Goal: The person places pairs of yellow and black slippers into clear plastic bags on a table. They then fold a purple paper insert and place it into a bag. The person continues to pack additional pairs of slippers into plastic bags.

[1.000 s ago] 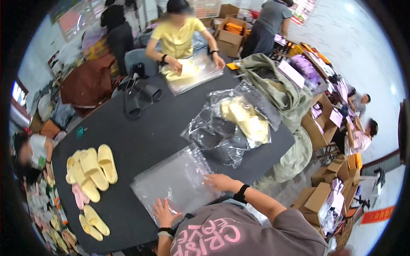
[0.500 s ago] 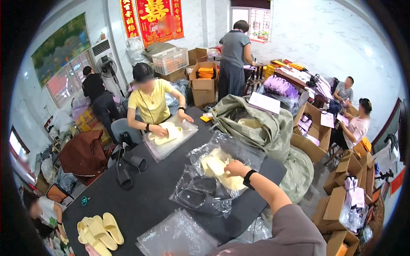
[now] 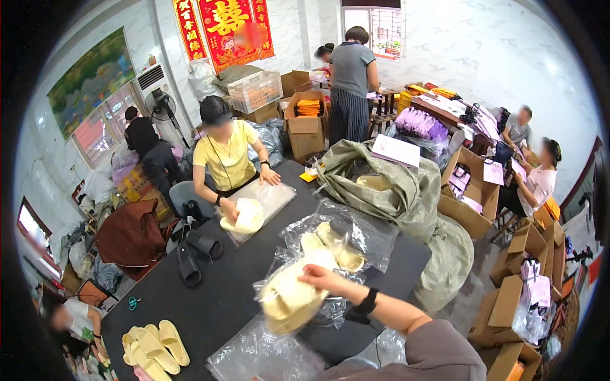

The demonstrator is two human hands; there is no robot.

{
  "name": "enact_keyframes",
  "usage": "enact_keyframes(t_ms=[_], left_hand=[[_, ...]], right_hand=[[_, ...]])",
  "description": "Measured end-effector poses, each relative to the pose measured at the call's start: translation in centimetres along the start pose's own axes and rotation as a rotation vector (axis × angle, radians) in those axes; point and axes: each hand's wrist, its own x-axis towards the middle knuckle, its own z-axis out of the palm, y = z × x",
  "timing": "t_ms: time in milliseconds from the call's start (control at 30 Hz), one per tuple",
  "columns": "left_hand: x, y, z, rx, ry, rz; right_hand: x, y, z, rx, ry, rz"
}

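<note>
My right hand (image 3: 321, 280), with a black band at the wrist, is closed on a pair of pale yellow slippers (image 3: 286, 301), slightly blurred by motion. They hang over the dark table, above crumpled clear plastic. Just beyond lie more pale yellow slippers (image 3: 348, 259) on a clear plastic bag (image 3: 375, 238). Nearer to me is a stack of flat clear bags (image 3: 254, 355). My left hand does not show. A loose group of yellow slippers (image 3: 152, 349) rests at the table's lower left.
Across the table (image 3: 222, 286), a co-worker in yellow handles a cream slipper (image 3: 246, 217) on clear bags. Black slippers (image 3: 189, 263) and teal scissors (image 3: 133, 303) lie on the left. A big green sack (image 3: 394, 184) borders the far right, with open cartons (image 3: 467, 190) beyond.
My right hand has lifted slippers off the plastic and drawn them left and toward me. Across the table, the co-worker's slipper has shifted nearer the left edge of the bags.
</note>
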Motion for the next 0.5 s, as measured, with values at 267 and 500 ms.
enact_keyframes(t_ms=[267, 500], left_hand=[[0.0, -2.2, -0.6, 0.066, 0.022, 0.236], [-1.5, -4.1, 0.4, -0.569, 0.141, 0.009]], right_hand=[[-1.1, 9.0, 17.9, 0.306, -0.198, 0.241], [-1.9, 18.5, 25.6, 0.201, 0.118, 0.169]])
